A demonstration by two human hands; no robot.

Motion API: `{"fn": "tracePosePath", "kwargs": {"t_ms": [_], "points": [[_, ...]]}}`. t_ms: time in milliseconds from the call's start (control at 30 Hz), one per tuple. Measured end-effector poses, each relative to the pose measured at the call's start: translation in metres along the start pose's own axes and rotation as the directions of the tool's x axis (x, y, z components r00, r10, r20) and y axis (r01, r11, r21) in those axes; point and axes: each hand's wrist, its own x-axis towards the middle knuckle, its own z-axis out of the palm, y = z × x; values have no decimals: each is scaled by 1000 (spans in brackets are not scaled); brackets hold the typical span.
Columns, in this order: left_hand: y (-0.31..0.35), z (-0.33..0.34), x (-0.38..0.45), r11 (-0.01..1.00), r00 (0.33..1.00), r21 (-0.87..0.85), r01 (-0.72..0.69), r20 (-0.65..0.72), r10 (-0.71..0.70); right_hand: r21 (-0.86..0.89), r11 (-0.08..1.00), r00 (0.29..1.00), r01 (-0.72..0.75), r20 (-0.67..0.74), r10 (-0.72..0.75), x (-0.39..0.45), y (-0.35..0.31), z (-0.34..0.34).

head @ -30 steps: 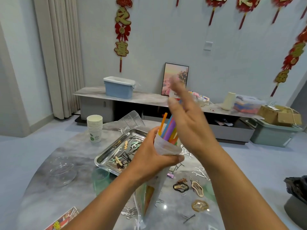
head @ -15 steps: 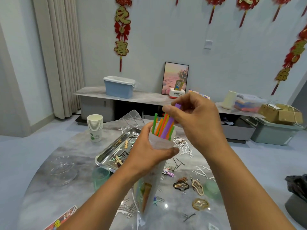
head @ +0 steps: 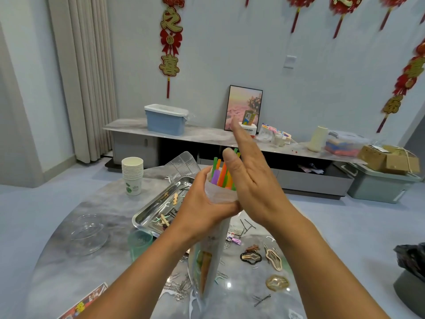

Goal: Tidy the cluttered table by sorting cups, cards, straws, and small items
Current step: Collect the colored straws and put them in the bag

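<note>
The left hand has its fingers curled round the neck of a tall, pale plastic bag, holding it upright above the bench. Bright straws in green, purple and orange stick out of the bag's open top. The right hand is flat against the straws, its fingers straight and spread, gripping nothing. Behind the left hand lies a metal tray with small clips and picks in it. A stack of paper cups stands further back on the left. Hair clips and pins lie scattered to the right of the bag.
</note>
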Motion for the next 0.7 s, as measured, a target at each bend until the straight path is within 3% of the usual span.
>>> {"fn": "tracePosePath", "kwargs": {"t_ms": [100,133,233,300,367,433,567,667,700], "points": [[0,-1,0,999,1000,46,-23,-11,23,-142,990,956,-20,285,61,-3,1,5],[0,-1,0,997,1000,73,-31,-2,31,-128,992,953,-17,298,55,-4,3,9],[1,-2,-1,997,1000,70,-19,-7,20,4,1000,999,-1,44,1,-6,3,14],[1,-4,2,1000,999,24,9,-37,-8,-82,990,989,114,-83,-121,-4,3,13],[1,-7,2,999,996,36,-3,-84,6,-238,953,982,186,49,-180,-3,6,17],[3,-7,2,1000,993,22,10,-117,-7,-271,946,979,175,148,-139,-8,7,22],[8,-8,2,1000,989,26,12,-150,-8,-181,970,981,163,-77,-179,-10,5,25],[8,-10,2,999,990,18,27,-135,-24,-253,959,991,128,5,-131,-9,3,22],[7,-10,2,999,990,20,31,-138,-28,-231,964,989,133,-34,-144,-10,4,23]]}}
